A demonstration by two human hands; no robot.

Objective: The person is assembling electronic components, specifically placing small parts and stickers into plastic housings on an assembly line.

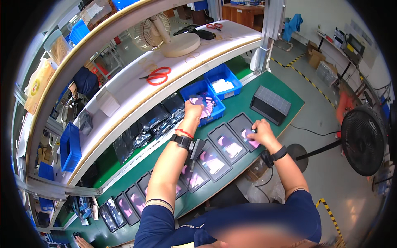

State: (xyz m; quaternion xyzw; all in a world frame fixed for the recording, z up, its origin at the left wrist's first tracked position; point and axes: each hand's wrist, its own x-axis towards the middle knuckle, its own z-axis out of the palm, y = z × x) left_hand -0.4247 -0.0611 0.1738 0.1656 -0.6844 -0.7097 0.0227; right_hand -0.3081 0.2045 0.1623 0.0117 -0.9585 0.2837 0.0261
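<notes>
My left hand (193, 110) reaches into a blue bin (217, 113) of small pink and pale pieces (209, 106). Its fingers are drawn together among them; what they grip is hidden. Over the rightmost black tray (235, 120), my right hand (264, 133) is closed with curled fingers. Its fingertips are beside pink pieces (254, 143) in that tray, and I cannot make out what lies between them. Next to it, another black tray (213, 133) holds pink and whitish pieces (228, 146). Several similar trays run down the green bench (291, 101) to the left, partly behind my left arm.
A second blue bin (235, 91) holds white pieces. Behind the trays lie dark glossy bags (155, 118). A grey box (271, 105) stands at the bench's right end. Red scissors (159, 76) and a fan (180, 44) are on the shelf. Another person's hand (84, 242) shows at lower left.
</notes>
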